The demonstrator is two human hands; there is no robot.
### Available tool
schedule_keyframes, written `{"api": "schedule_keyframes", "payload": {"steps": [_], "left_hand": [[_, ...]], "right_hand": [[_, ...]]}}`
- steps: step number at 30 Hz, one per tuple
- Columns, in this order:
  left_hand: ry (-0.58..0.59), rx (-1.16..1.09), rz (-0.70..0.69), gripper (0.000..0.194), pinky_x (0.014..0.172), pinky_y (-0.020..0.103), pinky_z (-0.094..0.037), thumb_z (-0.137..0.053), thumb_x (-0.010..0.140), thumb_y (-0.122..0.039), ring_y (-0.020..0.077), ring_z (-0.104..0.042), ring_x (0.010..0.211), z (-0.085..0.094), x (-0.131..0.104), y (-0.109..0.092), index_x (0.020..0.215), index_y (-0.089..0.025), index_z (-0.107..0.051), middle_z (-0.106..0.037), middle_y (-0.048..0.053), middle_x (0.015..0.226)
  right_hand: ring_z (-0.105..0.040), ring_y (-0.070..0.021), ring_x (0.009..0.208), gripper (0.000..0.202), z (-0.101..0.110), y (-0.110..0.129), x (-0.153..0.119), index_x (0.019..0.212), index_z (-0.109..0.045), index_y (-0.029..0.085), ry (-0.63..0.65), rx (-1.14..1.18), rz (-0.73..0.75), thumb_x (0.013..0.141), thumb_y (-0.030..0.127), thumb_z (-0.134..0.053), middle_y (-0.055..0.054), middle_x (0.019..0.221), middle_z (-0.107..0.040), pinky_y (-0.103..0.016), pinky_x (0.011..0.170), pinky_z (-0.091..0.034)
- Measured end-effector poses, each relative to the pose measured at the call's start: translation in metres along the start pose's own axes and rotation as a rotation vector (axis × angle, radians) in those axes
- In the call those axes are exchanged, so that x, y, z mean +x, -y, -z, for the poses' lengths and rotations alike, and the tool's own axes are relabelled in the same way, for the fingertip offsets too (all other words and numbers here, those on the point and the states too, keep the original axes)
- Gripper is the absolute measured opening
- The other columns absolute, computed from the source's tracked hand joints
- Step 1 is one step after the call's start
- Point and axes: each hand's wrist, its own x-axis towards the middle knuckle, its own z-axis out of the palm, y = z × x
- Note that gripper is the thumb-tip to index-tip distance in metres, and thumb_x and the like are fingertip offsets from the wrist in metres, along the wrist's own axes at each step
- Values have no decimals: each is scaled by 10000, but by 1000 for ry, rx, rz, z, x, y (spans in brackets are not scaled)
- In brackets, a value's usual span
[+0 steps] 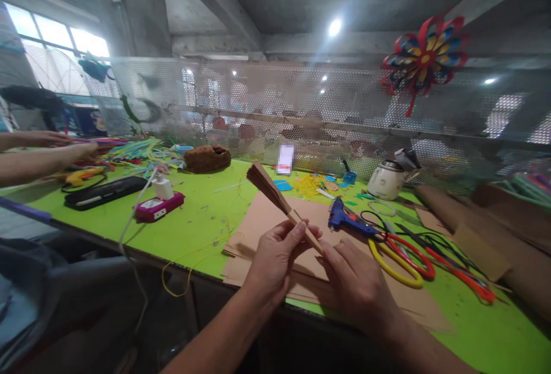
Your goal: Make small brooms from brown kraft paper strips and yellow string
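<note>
A narrow bundle of folded brown paper (271, 187) slants up to the left above the table, its pleated end fanned slightly. My left hand (278, 253) pinches it around the middle, thumb on top. At its lower right end, my right hand (359, 282) has its fingers closed on the same bundle. Beneath both hands lie flat sheets of brown paper (258, 219) at the table's front edge. A blue glue gun (348, 217) rests just beyond my right hand, with yellow-handled scissors (394, 268) beside that hand.
Red-handled scissors (411, 256) and brown rolls (465, 219) lie at right, a white kettle (386, 180) behind. Left are a magenta power strip (159, 206), black case (105, 192) and brown pouch (207, 159). Another person's arms (47, 159) reach in at far left.
</note>
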Motion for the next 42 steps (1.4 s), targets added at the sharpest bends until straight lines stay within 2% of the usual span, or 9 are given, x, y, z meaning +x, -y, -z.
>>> {"api": "schedule_keyframes", "payload": {"steps": [5,10,14,17,20,23,26,36,42], "left_hand": [[20,15,-19,257,799,301,-520,-761,690,-285,182,-663,795,1,3,3,836,-96,-666,-699,92,795],[6,23,-49,229,809,309,-519,-745,708,-268,188,-661,825,1,10,2,821,-96,-646,-689,82,802],[3,24,-65,209,809,320,-518,-729,724,-259,198,-667,830,3,15,2,809,-96,-629,-678,74,779],[9,34,-62,214,783,310,-522,-724,729,-270,199,-671,809,2,15,3,810,-100,-621,-670,67,760],[38,48,-40,230,734,301,-526,-724,727,-282,200,-675,776,0,13,3,829,-107,-614,-664,59,752],[84,78,-17,249,710,312,-530,-731,719,-299,207,-677,759,-1,11,3,837,-115,-611,-663,56,752],[139,136,-5,252,703,311,-529,-730,721,-316,206,-677,745,0,11,4,818,-112,-618,-665,59,749],[139,115,-16,238,727,319,-536,-730,723,-308,206,-681,743,-3,10,6,812,-109,-635,-675,61,749],[142,83,10,262,771,348,-535,-741,712,-319,217,-685,765,-3,8,7,832,-110,-639,-694,77,764]], "right_hand": [[-514,-211,704,268,1,0,0,1161,-515,83,23,9,-31,894,92,-495,-90,769,-585,-335,605,-419],[-473,-194,650,125,0,1,-1,982,-586,108,12,53,-81,896,138,-500,-52,684,-531,-317,561,-380],[-526,-191,715,122,3,-2,-2,932,-605,137,38,252,-237,902,142,-487,-69,753,-563,-318,635,-431],[-550,-197,743,137,7,-7,0,940,-608,152,43,402,-417,898,238,-509,-83,820,-596,-328,665,-454],[-562,-192,728,259,12,-10,6,971,-628,165,194,607,-594,909,363,-474,-71,827,-632,-310,642,-451],[-519,-147,610,349,16,-9,12,824,-643,165,405,824,-727,911,437,-442,-16,676,-592,-255,552,-403],[-444,-116,551,366,17,-8,15,689,-608,149,479,938,-833,866,454,-511,17,592,-512,-233,508,-348],[-350,-88,520,370,14,-7,15,613,-592,146,348,1117,-1000,747,484,-654,41,570,-441,-222,466,-272],[-377,-92,515,367,15,-8,12,608,-582,145,368,1162,-1049,716,481,-686,35,558,-473,-223,480,-289]]}}
